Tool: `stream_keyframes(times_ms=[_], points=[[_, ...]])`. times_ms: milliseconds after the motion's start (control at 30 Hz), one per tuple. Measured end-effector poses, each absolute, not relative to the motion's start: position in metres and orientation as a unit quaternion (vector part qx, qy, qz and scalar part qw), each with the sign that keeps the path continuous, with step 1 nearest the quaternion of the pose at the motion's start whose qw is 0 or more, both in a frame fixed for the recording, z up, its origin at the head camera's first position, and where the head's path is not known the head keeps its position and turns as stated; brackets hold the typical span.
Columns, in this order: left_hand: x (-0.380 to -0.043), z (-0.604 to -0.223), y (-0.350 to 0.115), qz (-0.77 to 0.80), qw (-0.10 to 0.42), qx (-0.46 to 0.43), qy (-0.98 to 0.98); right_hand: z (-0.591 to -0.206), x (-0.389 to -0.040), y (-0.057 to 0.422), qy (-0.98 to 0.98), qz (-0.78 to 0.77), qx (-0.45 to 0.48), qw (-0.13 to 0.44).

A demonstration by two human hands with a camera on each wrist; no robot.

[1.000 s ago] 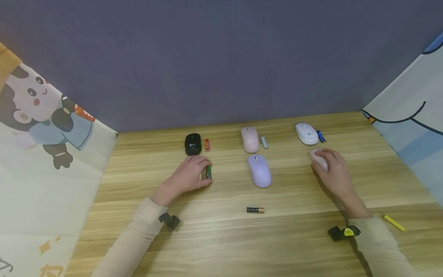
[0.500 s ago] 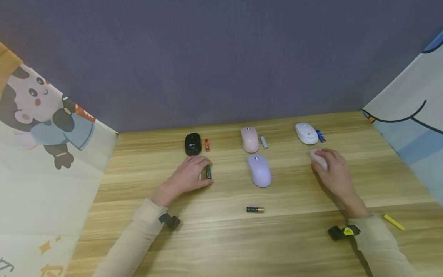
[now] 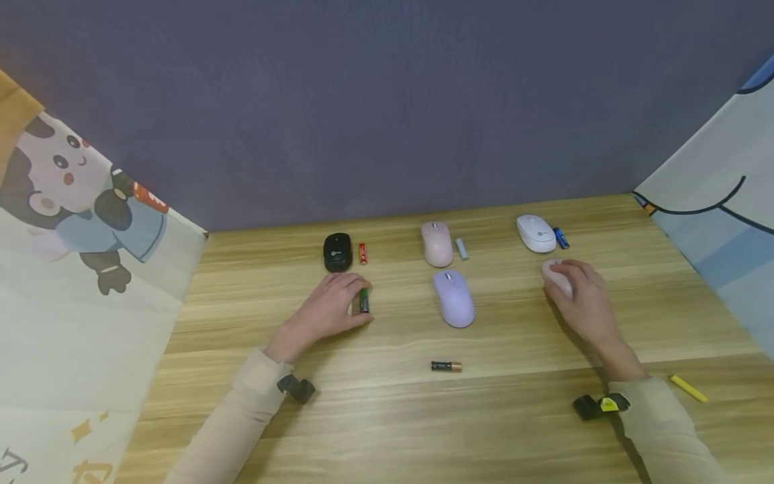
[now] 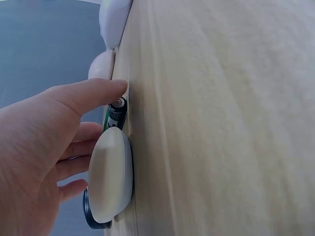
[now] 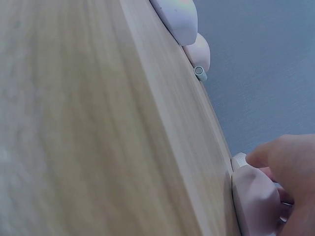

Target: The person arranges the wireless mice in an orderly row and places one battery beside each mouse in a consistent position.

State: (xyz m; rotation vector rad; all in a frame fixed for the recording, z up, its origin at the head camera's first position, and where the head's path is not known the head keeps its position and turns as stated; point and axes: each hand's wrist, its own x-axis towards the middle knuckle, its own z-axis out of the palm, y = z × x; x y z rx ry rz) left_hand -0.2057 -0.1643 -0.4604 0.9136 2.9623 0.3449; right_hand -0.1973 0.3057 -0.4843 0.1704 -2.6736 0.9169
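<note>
My left hand [image 3: 329, 304] rests on the table with thumb and index finger at the two ends of a green-and-black battery [image 3: 365, 301]. Beside that battery, under the palm, lies a cream computer mouse [image 4: 109, 174], which the hand hides in the head view. At the right, thumb and fingers of my right hand [image 3: 582, 299] grip a pale pink computer mouse [image 3: 557, 278] that sits on the table. The far side of this mouse is hidden by the fingers.
Behind my left hand are a black mouse [image 3: 337, 252] and a red battery [image 3: 363, 253]. Mid-table are a pink mouse [image 3: 437, 245], pale battery [image 3: 462, 249], purple mouse [image 3: 454, 299] and black-copper battery [image 3: 446, 367]. Rightward lie a white mouse [image 3: 535, 233], blue battery [image 3: 561, 238] and yellow stick [image 3: 688, 388].
</note>
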Motion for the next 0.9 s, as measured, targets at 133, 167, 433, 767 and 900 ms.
stream_keyframes(times_ms=[133, 167, 433, 767, 900], points=[[-0.203, -0.459, -0.166, 0.111, 0.005, 0.290, 0.951, -0.484, -0.197, 0.306, -0.933, 0.322, 0.060, 0.152], [-0.202, -0.459, -0.166, 0.111, 0.005, 0.288, 0.951, -0.484, -0.197, 0.306, -0.933, 0.322, 0.061, 0.152], [-0.195, -0.454, -0.169, 0.125, 0.002, 0.256, 0.958, -0.480, -0.195, 0.308, -0.932, 0.326, 0.066, 0.147], [-0.186, -0.456, -0.177, 0.145, -0.052, 0.239, 0.959, -0.472, -0.190, 0.300, -0.932, 0.329, 0.082, 0.127], [-0.182, -0.457, -0.180, 0.163, -0.061, 0.228, 0.958, -0.471, -0.187, 0.293, -0.928, 0.333, 0.097, 0.139]])
